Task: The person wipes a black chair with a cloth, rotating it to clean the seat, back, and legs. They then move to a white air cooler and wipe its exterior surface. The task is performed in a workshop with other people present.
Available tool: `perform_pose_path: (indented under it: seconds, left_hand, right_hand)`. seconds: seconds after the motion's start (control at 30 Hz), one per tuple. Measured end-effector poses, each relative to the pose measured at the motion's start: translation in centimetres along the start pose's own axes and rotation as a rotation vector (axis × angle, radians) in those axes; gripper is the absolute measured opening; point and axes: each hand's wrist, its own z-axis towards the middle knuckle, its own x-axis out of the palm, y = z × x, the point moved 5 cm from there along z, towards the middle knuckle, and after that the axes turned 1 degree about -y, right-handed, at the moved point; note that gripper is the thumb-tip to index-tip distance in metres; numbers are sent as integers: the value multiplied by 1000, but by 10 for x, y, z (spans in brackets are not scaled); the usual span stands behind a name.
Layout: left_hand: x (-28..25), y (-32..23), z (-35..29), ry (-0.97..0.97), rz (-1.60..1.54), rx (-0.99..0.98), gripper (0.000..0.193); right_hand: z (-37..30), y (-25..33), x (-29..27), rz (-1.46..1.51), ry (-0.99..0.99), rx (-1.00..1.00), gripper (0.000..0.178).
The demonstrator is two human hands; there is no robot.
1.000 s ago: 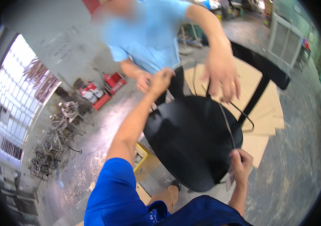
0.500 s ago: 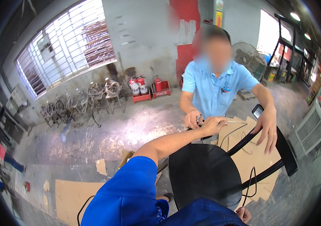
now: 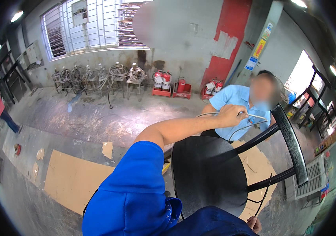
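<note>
My left hand (image 3: 233, 115), arm stretched forward above the chair's far edge, pinches a thin bent metal wire (image 3: 259, 117) that sticks out on both sides of the fingers. Low in the view, my right hand (image 3: 253, 224) is closed on a dark bent wire (image 3: 265, 192) rising beside the chair's back. Between the hands is a black chair (image 3: 209, 177), its round seat facing up and its backrest (image 3: 292, 145) to the right. Across from me a person in a light blue shirt (image 3: 231, 100) is bent low behind the chair; their hands are hidden.
Cardboard sheets (image 3: 77, 177) lie on the floor at left, and more cardboard (image 3: 256, 157) lies under the chair. Fire extinguishers (image 3: 162, 80) stand in red boxes by the wall, beside stools with coiled hoses (image 3: 116, 72). A grey slatted unit (image 3: 307, 177) stands at right.
The person opposite has bent down to the right, their hands leaving the chair's back and the spot near my left hand. My left hand still holds its wire. The view has shifted.
</note>
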Motion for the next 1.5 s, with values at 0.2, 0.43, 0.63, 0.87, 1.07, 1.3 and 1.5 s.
perform_pose_path:
  seconds: [0.2,0.43,0.63,0.87,1.07,1.3,1.5]
  left_hand:
    - [-142,-9,-31,-149,150,-95,23]
    - [-345,2,-92,-341,401,-165,21]
    - [-560,28,-166,-487,524,-331,21]
    - [-805,39,-227,-613,819,-493,25]
    - [-944,43,-239,-722,890,-471,29]
    - [-1034,48,-219,-802,1041,-633,38]
    - [-1074,28,-150,-825,1300,-627,40]
  right_hand:
    - [-13,71,49,-43,423,40,33]
    - [-65,164,168,-39,696,-205,32]
    - [-150,236,320,150,974,-307,30]
    - [-260,315,528,153,1072,-550,33]
    - [-328,375,687,405,1309,-566,33]
    - [-361,398,828,563,1399,-481,34]
    - [-354,426,933,757,1395,-438,35]
